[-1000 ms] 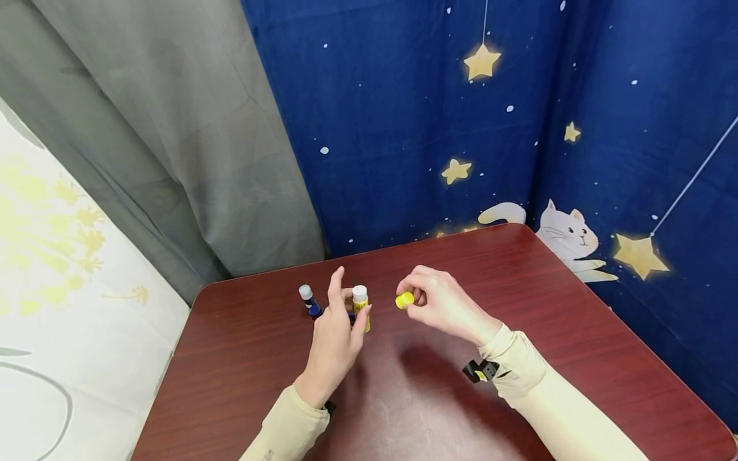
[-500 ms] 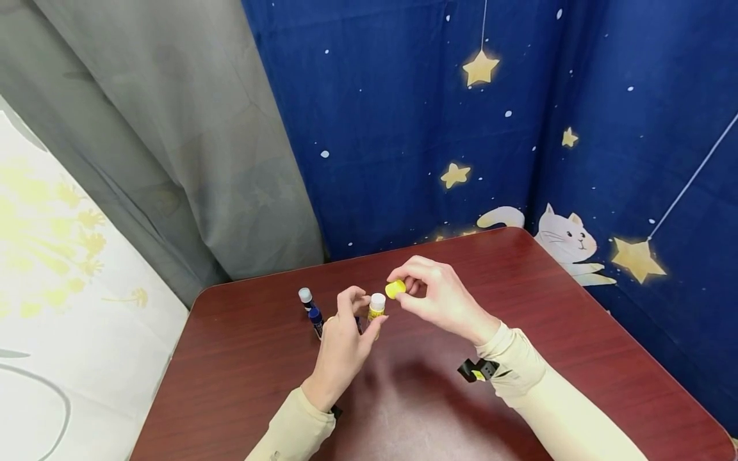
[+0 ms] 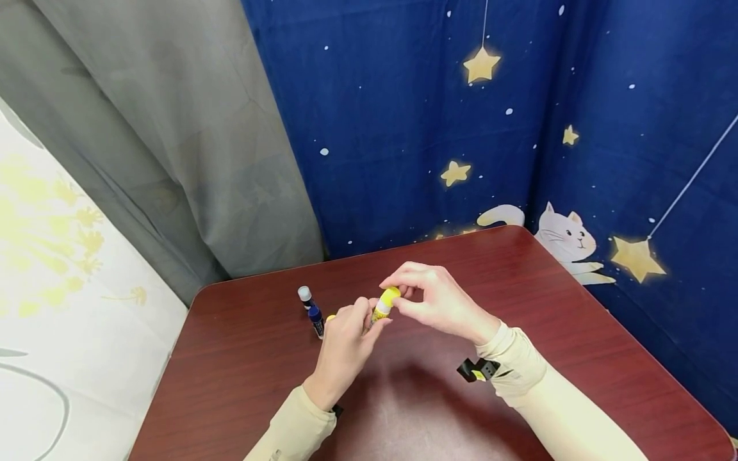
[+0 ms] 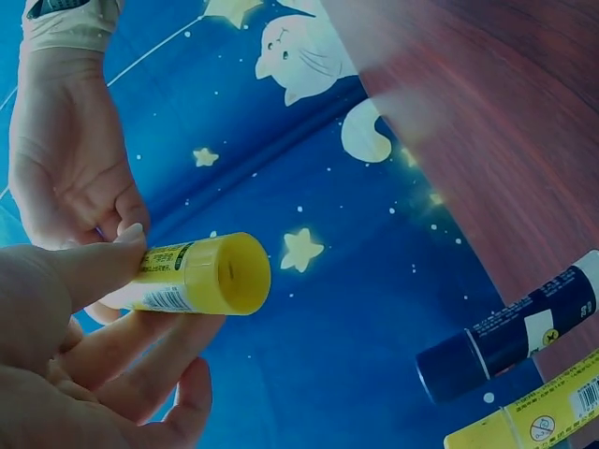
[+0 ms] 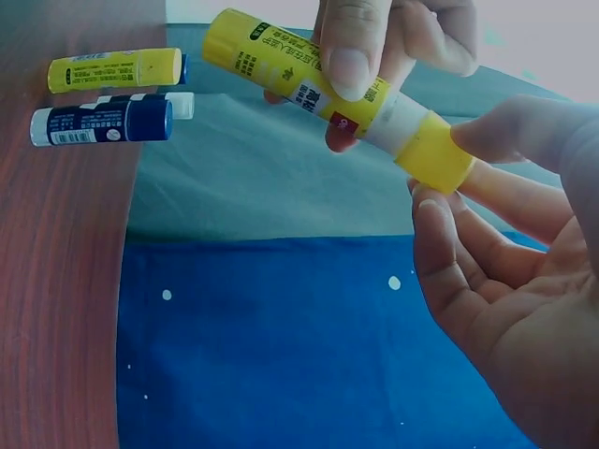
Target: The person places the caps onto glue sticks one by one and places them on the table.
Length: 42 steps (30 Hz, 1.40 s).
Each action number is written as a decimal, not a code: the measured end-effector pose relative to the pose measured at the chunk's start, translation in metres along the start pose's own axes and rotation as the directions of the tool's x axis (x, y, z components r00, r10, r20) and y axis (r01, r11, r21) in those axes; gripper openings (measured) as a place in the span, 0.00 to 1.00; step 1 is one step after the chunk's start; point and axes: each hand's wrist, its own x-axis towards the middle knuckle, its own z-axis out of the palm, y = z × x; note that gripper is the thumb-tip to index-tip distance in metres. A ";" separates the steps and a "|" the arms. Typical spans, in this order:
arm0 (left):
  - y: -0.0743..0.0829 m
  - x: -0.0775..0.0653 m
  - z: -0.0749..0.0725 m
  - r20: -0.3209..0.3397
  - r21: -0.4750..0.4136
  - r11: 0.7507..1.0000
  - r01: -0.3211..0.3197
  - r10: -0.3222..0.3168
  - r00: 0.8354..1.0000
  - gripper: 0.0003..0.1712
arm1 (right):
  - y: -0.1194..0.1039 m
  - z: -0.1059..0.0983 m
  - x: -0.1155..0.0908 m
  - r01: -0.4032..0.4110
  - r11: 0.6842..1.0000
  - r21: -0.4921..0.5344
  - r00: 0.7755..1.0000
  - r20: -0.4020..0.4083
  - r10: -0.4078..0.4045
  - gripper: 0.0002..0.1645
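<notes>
My left hand grips a yellow glue stick by its body, thumb on one side and fingers on the other. With thumb and fingertips, my right hand pinches the yellow cap, which sits over the end of the stick's white collar. Part of that collar shows between cap and body. The stick is tilted above the table, its capped end up toward the right hand in the head view. In the left wrist view the stick's hollow yellow base faces the camera.
Several other glue sticks stand on the dark red table, beyond and left of the left hand. Among them are a dark blue one, one with a pale top and a yellow one. Curtains hang behind the table.
The left hand has moved right with the glue stick and tilted it. The right hand has brought the cap left onto the white end; earlier the two were apart.
</notes>
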 end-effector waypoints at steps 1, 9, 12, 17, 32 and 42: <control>0.000 0.000 0.000 0.005 -0.004 1.000 -0.007 0.007 1.000 0.18 | 0.000 0.001 0.000 0.007 1.000 -0.002 1.000 0.004 -0.007 0.17; 0.001 -0.002 0.003 -0.014 -0.025 1.000 -0.003 0.003 1.000 0.14 | 0.002 0.008 -0.002 0.012 0.999 -0.045 1.000 0.012 -0.011 0.15; 0.002 -0.002 0.004 -0.040 -0.028 1.000 0.013 -0.014 0.999 0.13 | 0.002 0.009 -0.003 0.000 0.998 -0.061 1.000 0.009 0.000 0.12; 0.003 -0.002 0.005 -0.072 -0.043 0.998 0.037 -0.040 0.997 0.13 | 0.001 0.010 -0.004 -0.015 0.998 -0.063 1.000 0.009 0.015 0.09; 0.002 0.000 0.005 -0.095 -0.046 0.998 0.041 -0.045 0.994 0.12 | 0.001 0.007 -0.004 -0.006 0.999 -0.054 1.000 -0.008 0.005 0.19; 0.001 0.000 0.003 -0.103 -0.057 0.997 0.056 -0.061 0.993 0.12 | 0.003 0.005 -0.003 0.133 0.983 -0.125 0.988 -0.062 -0.142 0.38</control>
